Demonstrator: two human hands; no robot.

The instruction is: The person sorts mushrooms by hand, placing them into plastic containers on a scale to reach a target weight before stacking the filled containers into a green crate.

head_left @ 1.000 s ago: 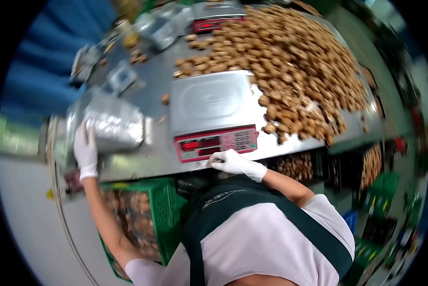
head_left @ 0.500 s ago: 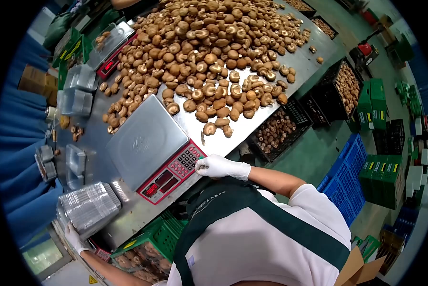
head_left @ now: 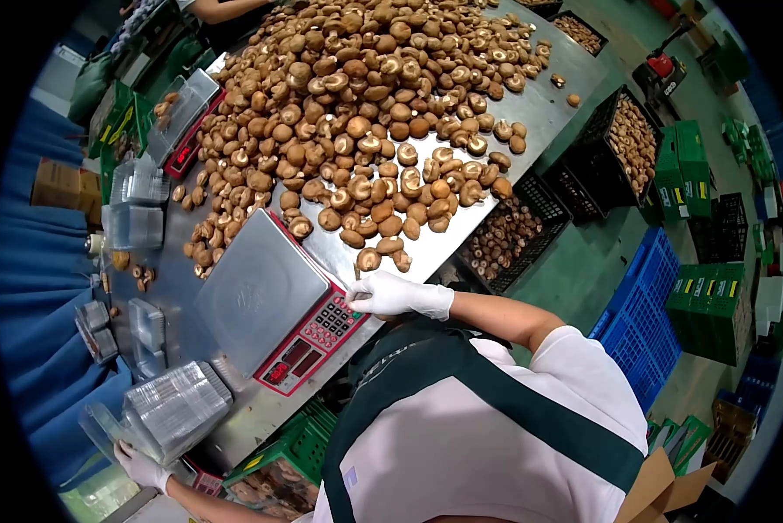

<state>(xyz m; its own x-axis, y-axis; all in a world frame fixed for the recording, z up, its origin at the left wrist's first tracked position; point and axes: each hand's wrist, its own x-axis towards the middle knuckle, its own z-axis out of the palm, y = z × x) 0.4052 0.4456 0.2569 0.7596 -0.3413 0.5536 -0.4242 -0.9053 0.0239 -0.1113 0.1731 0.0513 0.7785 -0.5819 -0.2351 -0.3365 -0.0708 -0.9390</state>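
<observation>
My left hand (head_left: 143, 466), in a white glove, pinches a clear plastic tray (head_left: 105, 429) at the lower left. That tray leans away from a nested stack of clear trays (head_left: 178, 408) on the table edge. My right hand (head_left: 393, 295), also gloved, has its fingers curled at the keypad corner of a scale (head_left: 256, 279); whether anything is in them is hidden. The scale's metal plate bears nothing, and its red display is lit. Brown shiitake mushrooms (head_left: 356, 113) are heaped behind it, a few of them close to my right hand.
Another scale (head_left: 182, 157) stands at the far left, with a person's arm (head_left: 226, 9) beyond. More clear trays (head_left: 138, 205) lie along the left. Mushroom-filled black crates (head_left: 631, 144), a blue pallet (head_left: 640, 322) and green cartons (head_left: 709, 305) stand right. A green crate (head_left: 300, 440) sits below the table.
My left hand has drawn one clear tray leftward from the stack. My right hand stays by the scale's corner, its fingers slightly shifted. The whole view has moved a little.
</observation>
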